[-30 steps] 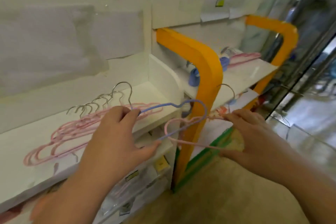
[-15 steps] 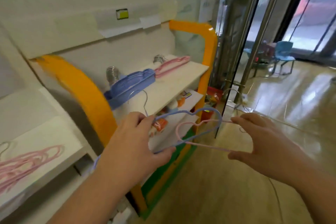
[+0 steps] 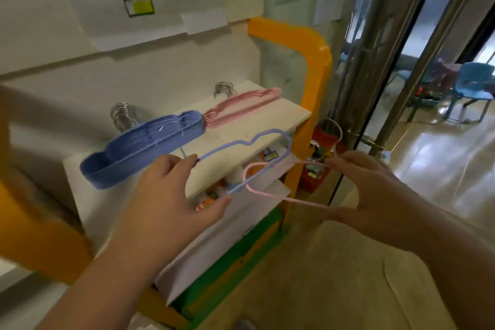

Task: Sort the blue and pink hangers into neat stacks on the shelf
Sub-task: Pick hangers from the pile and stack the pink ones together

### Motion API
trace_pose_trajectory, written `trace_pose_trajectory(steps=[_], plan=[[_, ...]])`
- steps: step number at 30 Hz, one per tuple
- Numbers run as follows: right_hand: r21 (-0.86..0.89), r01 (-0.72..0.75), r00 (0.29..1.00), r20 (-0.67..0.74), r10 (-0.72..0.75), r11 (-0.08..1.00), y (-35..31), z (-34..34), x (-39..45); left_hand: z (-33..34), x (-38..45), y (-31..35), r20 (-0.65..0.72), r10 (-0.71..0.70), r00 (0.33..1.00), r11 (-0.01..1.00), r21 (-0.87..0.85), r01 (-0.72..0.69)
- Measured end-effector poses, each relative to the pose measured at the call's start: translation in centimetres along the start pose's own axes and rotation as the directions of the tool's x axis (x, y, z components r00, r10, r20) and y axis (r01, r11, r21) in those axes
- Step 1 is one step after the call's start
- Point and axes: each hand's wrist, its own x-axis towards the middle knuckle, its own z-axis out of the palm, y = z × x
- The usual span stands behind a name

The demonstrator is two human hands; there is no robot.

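Observation:
My left hand [image 3: 171,195] grips a single blue hanger [image 3: 257,140] by its left part, in front of the shelf's edge. My right hand [image 3: 375,190] pinches a single pink hanger [image 3: 267,191] at its neck; the pink loop crosses the blue one in mid-air. On the white shelf board [image 3: 270,120] lies a thick stack of blue hangers [image 3: 142,147] at the left and a thinner stack of pink hangers [image 3: 241,107] behind it to the right, metal hooks toward the wall.
The shelf has an orange frame [image 3: 313,67] and lower boards with paper and small items. A red container [image 3: 321,158] stands by the frame's right post. Glass doors with metal posts [image 3: 396,67] are at the right; a blue chair [image 3: 474,88] stands beyond.
My view has swung right from the left-hand shelf with loose pink hangers to the orange-framed shelf. Both hands carried the blue and pink hangers along and closer to the stacks.

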Motion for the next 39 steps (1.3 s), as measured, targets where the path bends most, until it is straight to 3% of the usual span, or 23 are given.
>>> trace_pose_trajectory(steps=[7, 17, 20, 27, 33, 39], plan=[[-0.058, 0.156, 0.987, 0.039, -0.154, 0.986, 0.8, -0.6, 15.9, 2.6, 9.7, -4.5, -0.137, -0.204, 0.969, 0.979, -0.012, 0.205], [-0.083, 0.365, 0.927, 0.126, -0.353, 0.927, -0.2, 2.8, 35.2, 2.7, 16.8, -10.7, -0.176, -0.337, 0.925, 0.919, 0.153, 0.364], [-0.095, 0.422, 0.902, 0.147, -0.406, 0.902, 0.0, 3.6, 39.5, 2.8, 17.3, -13.3, -0.107, -0.362, 0.926, 0.895, 0.237, 0.378], [-0.025, 0.548, 0.812, 0.255, -0.525, 0.836, 1.2, 5.3, 44.6, 4.3, 17.8, -16.3, 0.033, -0.394, 0.918, 0.869, 0.338, 0.361], [0.015, 0.611, 0.756, 0.284, -0.589, 0.792, 1.9, 6.3, 46.1, 5.0, 17.7, -16.5, 0.009, -0.396, 0.918, 0.866, 0.338, 0.37], [0.014, 0.627, 0.752, 0.249, -0.61, 0.779, 2.0, 6.4, 47.0, 5.4, 17.6, -16.0, -0.037, -0.395, 0.918, 0.858, 0.342, 0.383]])
